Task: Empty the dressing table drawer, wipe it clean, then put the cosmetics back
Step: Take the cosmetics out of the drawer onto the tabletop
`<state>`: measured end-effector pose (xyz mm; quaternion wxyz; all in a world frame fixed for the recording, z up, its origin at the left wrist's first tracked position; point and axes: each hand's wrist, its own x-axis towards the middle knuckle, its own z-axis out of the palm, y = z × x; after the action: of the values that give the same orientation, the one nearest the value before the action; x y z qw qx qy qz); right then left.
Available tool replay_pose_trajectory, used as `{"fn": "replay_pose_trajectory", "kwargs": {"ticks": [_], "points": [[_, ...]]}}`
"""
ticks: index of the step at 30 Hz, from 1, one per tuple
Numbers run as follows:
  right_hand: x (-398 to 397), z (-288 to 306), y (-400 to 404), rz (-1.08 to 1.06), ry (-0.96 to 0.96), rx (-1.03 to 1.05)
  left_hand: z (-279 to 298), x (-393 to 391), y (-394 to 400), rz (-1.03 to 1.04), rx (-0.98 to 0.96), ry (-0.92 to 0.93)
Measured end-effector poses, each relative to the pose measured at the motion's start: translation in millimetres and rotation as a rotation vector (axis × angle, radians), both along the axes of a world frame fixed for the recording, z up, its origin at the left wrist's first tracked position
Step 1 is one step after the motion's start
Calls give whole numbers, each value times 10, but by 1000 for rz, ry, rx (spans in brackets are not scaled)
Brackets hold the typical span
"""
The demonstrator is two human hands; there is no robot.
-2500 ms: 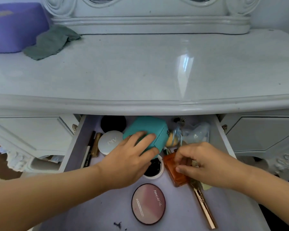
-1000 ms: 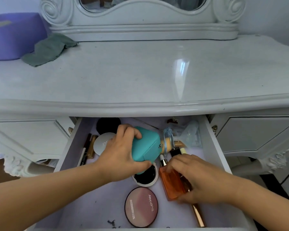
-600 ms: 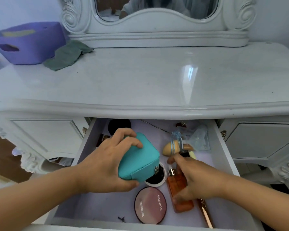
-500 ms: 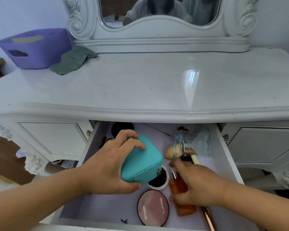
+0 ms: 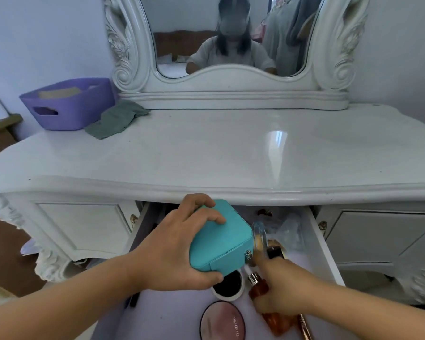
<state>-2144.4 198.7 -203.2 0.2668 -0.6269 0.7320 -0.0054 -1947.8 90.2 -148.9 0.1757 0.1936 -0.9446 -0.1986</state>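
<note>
The open drawer (image 5: pixel 315 231) under the white tabletop holds cosmetics. My left hand (image 5: pixel 172 249) grips a teal zip case (image 5: pixel 222 239), lifted above the drawer floor near the tabletop edge. My right hand (image 5: pixel 277 288) holds an orange glass bottle (image 5: pixel 270 317), fingers round it, with a small black-capped item (image 5: pixel 274 252) at its fingertips. Below lie a round pink compact (image 5: pixel 222 321), a white-rimmed black pot (image 5: pixel 228 285) and a rose-gold tube (image 5: pixel 304 327). A clear plastic bag (image 5: pixel 288 229) sits at the drawer's back right.
A purple basket (image 5: pixel 69 104) and a grey-green cloth (image 5: pixel 115 119) sit at the tabletop's (image 5: pixel 231 153) back left. The ornate mirror (image 5: pixel 226 35) stands at the back, with a person reflected. Closed side drawers flank the open one.
My left hand took hold of the teal case and has lifted it out of the drawer's back. My right hand closed round the orange bottle. The view tilted up toward the mirror.
</note>
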Motion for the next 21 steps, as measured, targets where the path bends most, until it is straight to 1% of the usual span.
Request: {"fn": "replay_pose_trajectory", "kwargs": {"ticks": [3,5,7,11,14,17,21], "points": [[-125,257,38,-63,-124,-120,99,-13,-52,41,30,45],[-187,479,37,-115,-245,-201,177,-14,-84,68,83,81],[-216,713,-2,-129,-312,-298,250,-2,-115,88,100,106],[-223,1126,-145,-117,-337,-440,417,64,-201,137,28,234],[-198,1330,-267,-118,-307,-545,548,101,-343,231,-39,285],[-115,1447,-542,-139,-321,-628,638,149,-579,371,-70,285],[61,1510,-1080,-140,-320,-702,692,182,-942,523,-150,229]]}}
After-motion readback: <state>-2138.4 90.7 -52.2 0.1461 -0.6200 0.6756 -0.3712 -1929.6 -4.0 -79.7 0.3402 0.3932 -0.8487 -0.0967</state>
